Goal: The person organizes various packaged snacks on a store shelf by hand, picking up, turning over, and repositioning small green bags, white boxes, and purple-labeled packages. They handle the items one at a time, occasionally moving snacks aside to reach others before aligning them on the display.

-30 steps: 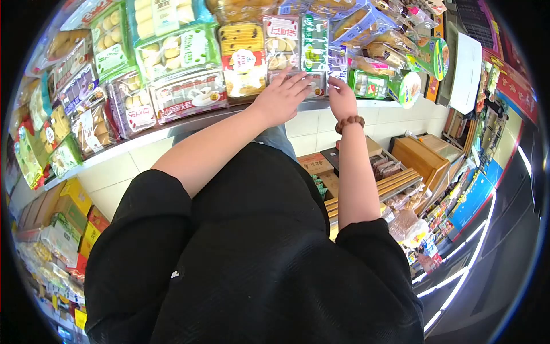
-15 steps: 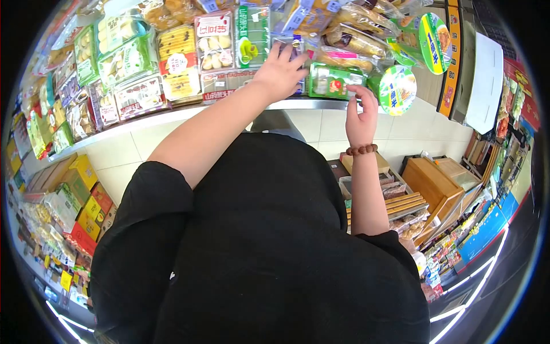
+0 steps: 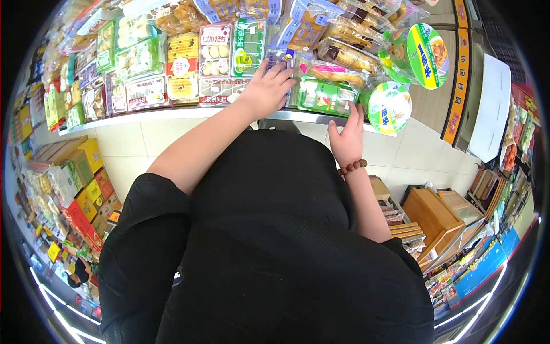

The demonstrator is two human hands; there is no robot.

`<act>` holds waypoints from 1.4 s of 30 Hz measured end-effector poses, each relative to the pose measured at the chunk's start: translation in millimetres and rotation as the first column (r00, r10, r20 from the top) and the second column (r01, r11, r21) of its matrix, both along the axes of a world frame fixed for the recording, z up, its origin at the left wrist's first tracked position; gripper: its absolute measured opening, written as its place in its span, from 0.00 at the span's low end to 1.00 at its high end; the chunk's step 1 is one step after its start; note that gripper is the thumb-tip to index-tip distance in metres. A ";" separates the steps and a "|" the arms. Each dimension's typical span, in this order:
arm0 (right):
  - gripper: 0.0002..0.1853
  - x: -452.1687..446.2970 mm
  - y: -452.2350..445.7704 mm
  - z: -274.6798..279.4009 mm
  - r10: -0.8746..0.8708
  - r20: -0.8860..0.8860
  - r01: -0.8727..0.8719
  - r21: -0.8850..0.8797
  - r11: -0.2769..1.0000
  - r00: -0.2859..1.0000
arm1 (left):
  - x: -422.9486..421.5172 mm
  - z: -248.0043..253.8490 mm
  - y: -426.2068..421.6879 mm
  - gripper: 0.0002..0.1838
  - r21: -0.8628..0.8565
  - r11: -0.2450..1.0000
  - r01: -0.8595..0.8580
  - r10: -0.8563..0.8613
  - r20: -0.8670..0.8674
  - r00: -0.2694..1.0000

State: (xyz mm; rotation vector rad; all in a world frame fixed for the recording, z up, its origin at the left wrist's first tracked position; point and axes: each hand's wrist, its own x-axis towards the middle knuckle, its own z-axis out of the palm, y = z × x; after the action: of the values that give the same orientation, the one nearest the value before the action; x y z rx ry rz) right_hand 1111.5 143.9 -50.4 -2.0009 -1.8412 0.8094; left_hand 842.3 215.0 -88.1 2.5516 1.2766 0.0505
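My left hand lies palm down with fingers spread over a purple package, which it partly hides. My right hand, with a brown bead bracelet on the wrist, has its fingers stretched out and thumb apart. Its fingertips are at the right end of a green-and-white pastry pack; whether they touch it I cannot tell. Left of my left hand are a green-labelled pack, a white pack with red print and a yellow biscuit pack.
Bagged breads lie behind the packs. Two green-and-white round tubs stand at the right, near the shelf's metal edge. Stacked boxes are on the lower left, and a wooden cabinet is on the lower right.
My right hand has moved down and slightly left, its fingers straightening. My left hand has shifted a little left and down in view. The whole shelf appears slightly lower in view.
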 end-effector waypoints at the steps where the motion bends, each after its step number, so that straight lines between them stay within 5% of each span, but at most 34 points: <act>1: 0.37 -1.0 -1.5 -1.2 -0.017 0.004 0.017 -0.032 0.999 1.000 | 1.3 2.3 -2.9 0.26 -0.026 0.999 -0.031 0.032 0.034 0.999; 11: 0.43 0.4 7.0 9.7 0.181 0.041 -0.174 -0.136 0.975 0.983 | -4.2 6.8 -23.5 0.25 -0.055 0.992 -0.118 0.121 0.061 0.991; 18: 0.40 11.4 5.7 -2.0 0.154 -0.056 -0.157 -0.047 0.987 0.986 | 22.5 33.5 11.9 0.23 -0.068 0.914 -0.399 0.402 0.270 0.875; 22: 0.39 17.5 7.0 -4.9 0.129 -0.102 -0.134 -0.044 0.990 0.986 | 42.8 47.2 47.8 0.10 -0.213 0.921 -0.325 0.365 0.188 0.912; 28: 0.38 25.3 -3.4 -7.0 0.115 -0.112 -0.117 -0.010 0.993 0.987 | 26.9 43.0 53.9 0.06 0.029 0.967 -0.251 0.247 0.113 0.962; 33: 0.37 20.6 -10.1 0.8 0.104 -0.130 -0.100 0.034 0.994 0.986 | 12.1 44.2 46.1 0.05 -0.015 0.960 -0.280 0.279 0.125 0.952; 36: 0.35 34.8 -3.2 29.4 0.149 -0.183 -0.104 0.233 0.967 0.972 | 10.0 49.1 47.8 0.05 -0.026 0.966 -0.258 0.258 0.169 0.951; 38: 0.36 58.0 2.7 37.9 0.024 0.091 -0.062 0.439 0.896 0.996 | 7.3 49.0 50.4 0.04 0.025 0.973 -0.231 0.224 0.163 0.961; 42: 0.37 108.7 31.7 15.4 -0.388 -0.113 0.404 0.262 0.876 0.915 | 3.6 45.6 49.2 0.09 -0.025 0.981 -0.194 0.195 0.162 0.967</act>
State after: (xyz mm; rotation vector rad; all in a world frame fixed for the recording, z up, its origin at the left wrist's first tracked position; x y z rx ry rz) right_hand 1220.2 175.6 -35.0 -2.0404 -1.3498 0.4492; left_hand 845.9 264.2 -42.5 2.3505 1.4523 0.2879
